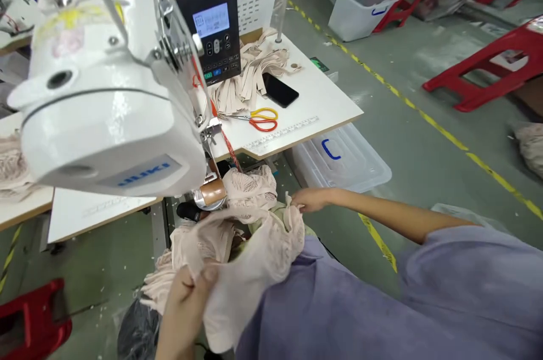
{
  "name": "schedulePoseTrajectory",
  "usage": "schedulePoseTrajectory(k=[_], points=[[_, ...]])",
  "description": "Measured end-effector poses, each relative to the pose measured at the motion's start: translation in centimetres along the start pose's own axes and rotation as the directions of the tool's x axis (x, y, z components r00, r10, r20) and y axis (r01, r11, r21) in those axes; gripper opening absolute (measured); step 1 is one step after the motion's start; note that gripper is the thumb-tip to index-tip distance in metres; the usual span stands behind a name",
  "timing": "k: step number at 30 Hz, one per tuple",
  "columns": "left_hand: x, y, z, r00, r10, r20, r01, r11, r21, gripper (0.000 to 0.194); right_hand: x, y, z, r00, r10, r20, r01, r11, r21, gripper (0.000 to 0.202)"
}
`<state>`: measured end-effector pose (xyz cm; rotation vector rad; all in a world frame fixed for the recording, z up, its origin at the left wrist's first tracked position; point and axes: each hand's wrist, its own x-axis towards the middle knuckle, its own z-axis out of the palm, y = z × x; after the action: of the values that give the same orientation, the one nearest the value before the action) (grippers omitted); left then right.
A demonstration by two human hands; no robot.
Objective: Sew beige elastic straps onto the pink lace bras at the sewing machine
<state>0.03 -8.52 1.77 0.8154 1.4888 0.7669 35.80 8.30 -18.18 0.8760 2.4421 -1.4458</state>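
Observation:
A pale beige bra (271, 255) hangs spread between my two hands, in front of the white sewing machine (114, 122). My left hand (193, 292) pinches its near left edge between thumb and fingers. At the far right edge, my right hand (311, 200) is closed on the fabric; its fingertips are partly hidden. Beyond it, another lace bra piece (250, 187) lies by the machine's arm end. More beige bra pieces (165, 275) are heaped below and to the left, partly covered by the one I hold.
On the white table (331, 102) lie scissors (263, 119), a phone (280, 90) and beige strips (246, 80), beside a control panel (214, 31). A lidded plastic box (352, 159) stands beneath the table edge. Red stools (487, 65) and an open bin (358, 12) stand on the floor.

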Motion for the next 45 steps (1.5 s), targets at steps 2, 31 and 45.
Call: schedulePoseTrajectory(k=[2,31,45], points=[[2.0,-0.2,-1.5,0.975,-0.151,-0.164,0.127,0.981,-0.148,0.049,-1.4,0.1,-0.1,1.000,0.000,0.010,-0.001,0.996,0.085,0.022],[8.9,-4.6,9.0,0.836,-0.005,0.549,-0.100,0.982,0.161,0.059,8.0,-6.0,-22.4,0.499,0.016,-0.867,-0.216,0.971,-0.107,0.041],[4.5,-10.5,7.3,0.970,0.216,0.108,-0.239,0.924,0.298,0.053,4.7,-11.6,-20.6,0.347,-0.181,-0.920,0.349,0.936,-0.053,0.033]])
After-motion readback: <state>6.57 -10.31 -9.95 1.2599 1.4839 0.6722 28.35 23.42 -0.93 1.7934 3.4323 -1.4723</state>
